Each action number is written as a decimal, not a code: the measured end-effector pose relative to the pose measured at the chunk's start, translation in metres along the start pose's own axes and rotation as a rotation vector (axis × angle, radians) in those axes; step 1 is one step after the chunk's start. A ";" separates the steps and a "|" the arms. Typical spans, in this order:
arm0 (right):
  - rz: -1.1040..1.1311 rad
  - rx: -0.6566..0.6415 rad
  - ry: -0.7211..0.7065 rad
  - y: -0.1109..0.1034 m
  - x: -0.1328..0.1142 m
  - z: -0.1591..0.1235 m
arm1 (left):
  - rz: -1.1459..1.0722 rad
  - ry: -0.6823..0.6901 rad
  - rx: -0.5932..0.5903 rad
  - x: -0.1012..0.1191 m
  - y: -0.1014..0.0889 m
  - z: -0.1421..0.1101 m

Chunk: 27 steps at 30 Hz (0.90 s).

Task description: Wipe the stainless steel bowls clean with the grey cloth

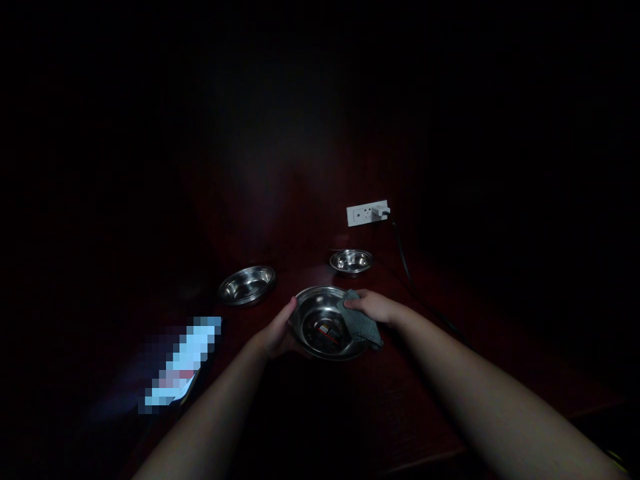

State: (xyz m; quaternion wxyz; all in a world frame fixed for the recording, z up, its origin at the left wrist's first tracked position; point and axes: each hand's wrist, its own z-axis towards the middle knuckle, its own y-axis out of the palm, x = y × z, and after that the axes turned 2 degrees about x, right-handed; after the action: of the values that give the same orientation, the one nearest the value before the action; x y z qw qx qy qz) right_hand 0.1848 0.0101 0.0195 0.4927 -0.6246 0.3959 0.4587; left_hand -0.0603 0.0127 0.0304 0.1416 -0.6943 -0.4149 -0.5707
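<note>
Between my hands a shiny steel bowl (313, 320) is held up, tilted a little, with a small label on its inside bottom. My left hand (281, 331) grips its left rim, the thumb on the edge and the other fingers hidden underneath. On the right side, my right hand (373, 307) pinches a grey-green cloth (364, 327) against the bowl's rim. The cloth drapes over the edge and partly covers the inside wall.
Dark red table (400, 413) in dim light. Behind the held bowl lie a steel bowl (247, 285) at left and a smaller one (351, 262) at right. A lit, blurred screen (187, 363) is at left. A black cable (404, 257) runs from a wall socket (356, 215).
</note>
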 end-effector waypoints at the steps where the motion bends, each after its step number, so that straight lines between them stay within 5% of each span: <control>1: -0.007 0.007 -0.001 0.000 -0.001 0.000 | -0.005 0.008 -0.001 0.000 0.001 0.001; 8: -0.064 0.154 0.046 0.003 -0.001 0.002 | -0.167 0.144 -0.017 -0.003 0.009 0.008; 15: -0.040 0.229 0.112 0.007 -0.008 0.000 | -0.192 0.375 0.240 -0.009 0.028 0.012; 19: -0.067 0.237 0.094 0.009 -0.008 -0.001 | -0.129 0.396 0.357 -0.011 0.033 0.014; 27: -0.095 0.195 0.036 0.004 -0.005 -0.002 | -0.133 0.396 0.353 -0.013 0.024 0.020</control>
State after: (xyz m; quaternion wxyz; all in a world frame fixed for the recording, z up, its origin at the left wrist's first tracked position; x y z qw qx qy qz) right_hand 0.1798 0.0079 0.0235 0.5653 -0.5999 0.4173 0.3827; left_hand -0.0288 0.0060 0.0189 0.3008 -0.5049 -0.5169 -0.6224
